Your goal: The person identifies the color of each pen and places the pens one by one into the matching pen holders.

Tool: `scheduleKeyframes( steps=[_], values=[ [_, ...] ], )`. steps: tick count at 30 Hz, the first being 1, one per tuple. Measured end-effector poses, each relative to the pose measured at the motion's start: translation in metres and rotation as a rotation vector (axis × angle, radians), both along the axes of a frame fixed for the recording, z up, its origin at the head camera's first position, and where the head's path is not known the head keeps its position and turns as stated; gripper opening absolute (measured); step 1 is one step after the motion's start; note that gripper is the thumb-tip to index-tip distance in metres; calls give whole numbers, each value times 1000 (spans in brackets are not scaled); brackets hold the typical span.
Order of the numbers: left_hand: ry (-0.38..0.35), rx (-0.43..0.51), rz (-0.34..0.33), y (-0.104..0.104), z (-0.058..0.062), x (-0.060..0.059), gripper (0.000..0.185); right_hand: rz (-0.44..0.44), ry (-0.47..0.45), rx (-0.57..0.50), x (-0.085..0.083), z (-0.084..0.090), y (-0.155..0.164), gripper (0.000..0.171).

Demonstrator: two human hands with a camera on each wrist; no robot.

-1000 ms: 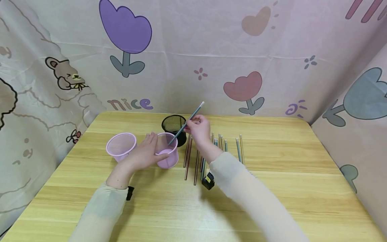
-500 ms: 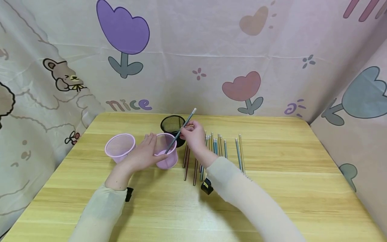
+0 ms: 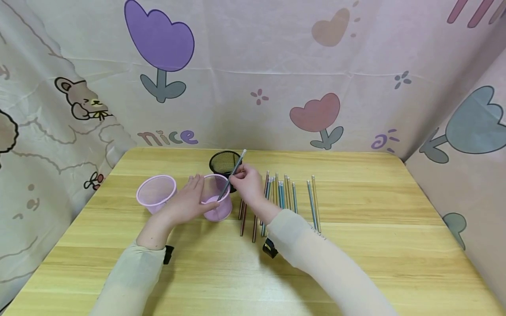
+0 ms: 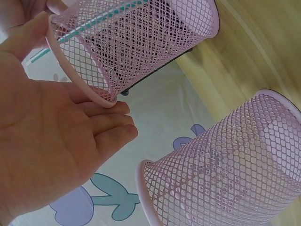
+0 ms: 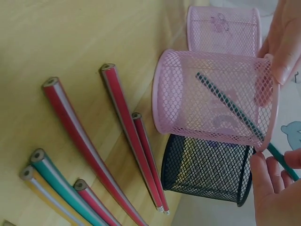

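My left hand [image 3: 189, 201] holds the rim of a pink mesh pen cup [image 3: 218, 212], thumb on the near side and fingers on the far side. The cup stands upright on the table. Between thumb and fingertips, my right hand [image 3: 252, 186] pinches a teal pencil [image 3: 238, 165] near its white eraser end. The pencil slants down into this cup; in the right wrist view its lower part shows through the mesh [image 5: 171, 94], with the tip above the cup's bottom. Just behind stands a black mesh pen cup [image 3: 224, 162], partly hidden by the pink cup and right hand.
A second pink mesh cup [image 3: 155, 192] stands to the left, close to the left forearm. Several red, teal and yellow pencils [image 3: 281, 191] lie on the wooden table [image 3: 371, 206], partly under the right forearm. A patterned cloth [image 3: 237, 52] hangs behind the table.
My right hand has moved left and down, lowering the pencil deeper into the pink cup and bringing it more upright. My left hand keeps its place on the rim.
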State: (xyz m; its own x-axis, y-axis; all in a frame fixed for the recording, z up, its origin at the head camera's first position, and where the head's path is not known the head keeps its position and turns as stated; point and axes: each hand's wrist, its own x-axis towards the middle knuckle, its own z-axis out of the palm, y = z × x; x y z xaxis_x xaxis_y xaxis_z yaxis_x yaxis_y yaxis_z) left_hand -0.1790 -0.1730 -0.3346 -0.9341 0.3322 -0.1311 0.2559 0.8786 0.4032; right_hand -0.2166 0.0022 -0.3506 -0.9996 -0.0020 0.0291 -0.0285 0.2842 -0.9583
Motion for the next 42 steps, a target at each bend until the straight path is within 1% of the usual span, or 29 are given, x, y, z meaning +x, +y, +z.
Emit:
scheduleKeyframes(
  steps=[7, 10, 12, 16, 19, 22, 26, 29, 36, 40, 42],
  values=[
    [-3, -4, 2, 0, 1, 0, 91, 33, -8, 43, 0, -4, -1, 14],
    [-5, -3, 2, 0, 3, 1, 92, 45, -8, 37, 1, -4, 0, 12],
    [-7, -2, 4, 0, 3, 1, 92, 56, 10, 26, 3, -4, 2, 11],
    [-9, -1, 4, 1, 2, 2, 93, 58, 1, 20, 4, -5, 10, 16],
    [-9, -5, 4, 1, 2, 2, 92, 38, -29, 37, 2, -6, 20, 22],
    [-6, -10, 1, 1, 2, 2, 92, 12, -47, 35, -1, -6, 33, 24],
    [-4, -15, -3, 1, 2, 2, 92, -24, -72, 10, -7, -5, 58, 25],
    [-4, -16, -5, 1, 2, 2, 92, -53, -82, 28, -12, -5, 78, 26],
    [-7, -25, -7, 1, 1, 2, 92, -121, -84, 151, -21, -9, 128, 28],
    [2, -26, -4, 2, 1, 2, 92, -149, -82, 256, -23, -14, 155, 27],
    [8, -29, -4, 2, 0, 2, 92, -160, -87, 342, -24, -17, 166, 26]
  ],
)
